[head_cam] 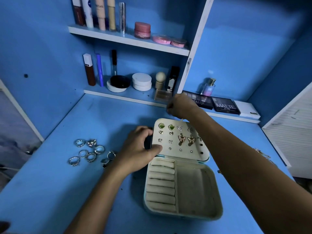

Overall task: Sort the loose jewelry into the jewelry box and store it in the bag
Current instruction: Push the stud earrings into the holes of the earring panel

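An open cream jewelry box [194,191] lies on the blue desk, its lid panel [180,141] standing up with several earrings pinned to it. My left hand [140,149] grips the panel's left edge, thumb pressed on its front. My right hand [180,105] reaches behind the top of the lid with curled fingers; what it holds is hidden. Several silver rings [91,152] lie loose on the desk left of the box. The ring rolls [160,184] in the box hold nothing.
Shelves at the back carry cosmetics: tubes, jars and compacts [141,81], a perfume bottle [208,87] and eyeshadow palettes [225,105]. A thin gold chain [262,154] lies on the desk to the right, beyond my right forearm. A white slatted panel [293,132] stands at the far right.
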`<control>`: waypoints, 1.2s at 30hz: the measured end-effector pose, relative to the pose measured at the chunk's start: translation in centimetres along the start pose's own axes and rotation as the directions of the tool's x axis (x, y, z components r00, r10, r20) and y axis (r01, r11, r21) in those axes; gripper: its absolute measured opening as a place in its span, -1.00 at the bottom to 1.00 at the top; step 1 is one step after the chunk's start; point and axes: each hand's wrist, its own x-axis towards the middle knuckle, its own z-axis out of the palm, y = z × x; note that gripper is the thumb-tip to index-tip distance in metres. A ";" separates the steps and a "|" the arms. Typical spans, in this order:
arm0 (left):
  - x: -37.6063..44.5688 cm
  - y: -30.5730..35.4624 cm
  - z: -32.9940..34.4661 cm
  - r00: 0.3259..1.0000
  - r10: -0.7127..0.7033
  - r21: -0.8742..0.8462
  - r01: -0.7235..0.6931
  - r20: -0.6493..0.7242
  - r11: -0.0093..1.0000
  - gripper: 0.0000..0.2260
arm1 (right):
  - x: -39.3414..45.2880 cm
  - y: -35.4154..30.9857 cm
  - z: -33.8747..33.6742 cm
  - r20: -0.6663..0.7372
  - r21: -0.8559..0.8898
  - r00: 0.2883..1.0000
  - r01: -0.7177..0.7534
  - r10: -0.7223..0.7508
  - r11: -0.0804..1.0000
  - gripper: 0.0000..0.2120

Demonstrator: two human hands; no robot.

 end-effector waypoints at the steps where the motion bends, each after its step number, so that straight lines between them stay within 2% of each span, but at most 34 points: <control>1: 0.0 0.0 0.0 1.000 0.000 0.000 0.000 -0.001 1.000 -0.46 | 0.0 -0.1 0.0 -0.006 -0.007 1.000 -0.012 0.012 1.000 -0.82; 7: 0.0 0.1 -0.1 1.000 0.000 -0.006 0.000 0.003 1.000 -0.48 | -0.2 -0.9 -0.1 -0.054 -0.087 0.994 -0.094 0.090 0.992 -0.78; 12: -0.2 0.1 -0.1 1.000 0.000 0.011 0.000 0.009 1.000 -0.59 | -0.9 -1.1 -0.4 -0.044 -0.117 0.997 -0.067 0.063 0.991 -0.83; 14: -0.2 0.2 -0.2 1.000 -0.004 0.012 0.004 0.011 1.000 -0.56 | -1.2 -0.7 -0.6 -0.032 -0.063 0.999 -0.043 0.041 0.997 -0.89; 16: -0.3 0.2 -0.3 1.000 0.001 0.012 -0.001 0.000 1.000 -0.49 | -1.6 -0.1 -0.9 -0.026 0.027 1.000 -0.010 0.011 1.000 -0.85; 18: -0.4 0.3 -0.3 1.000 0.002 0.001 -0.002 -0.018 1.000 -0.51 | -2.3 0.5 -1.5 -0.030 0.219 1.000 -0.003 0.010 0.976 -0.86; 21: -0.8 0.4 -0.4 0.999 -0.008 -0.029 0.007 -0.039 1.000 -0.56 | -3.7 1.2 -2.8 -0.036 0.476 0.998 -0.028 0.052 0.879 -0.87; 28: -1.5 0.7 -0.6 0.997 0.025 -0.043 -0.028 -0.078 0.999 -0.71 | -6.3 2.8 -4.4 -0.030 0.532 1.000 0.012 0.005 0.846 -0.90; 33: -2.5 1.8 -0.8 0.989 0.097 0.013 -0.096 -0.111 0.995 -0.80 | -8.1 3.7 -5.5 0.011 0.718 1.000 -0.020 0.017 0.696 -0.89; 36: -3.2 2.6 -1.1 0.980 0.152 0.083 -0.142 -0.126 0.986 -0.83 | -8.9 4.3 -5.7 0.024 0.766 1.000 -0.027 0.013 0.643 -0.85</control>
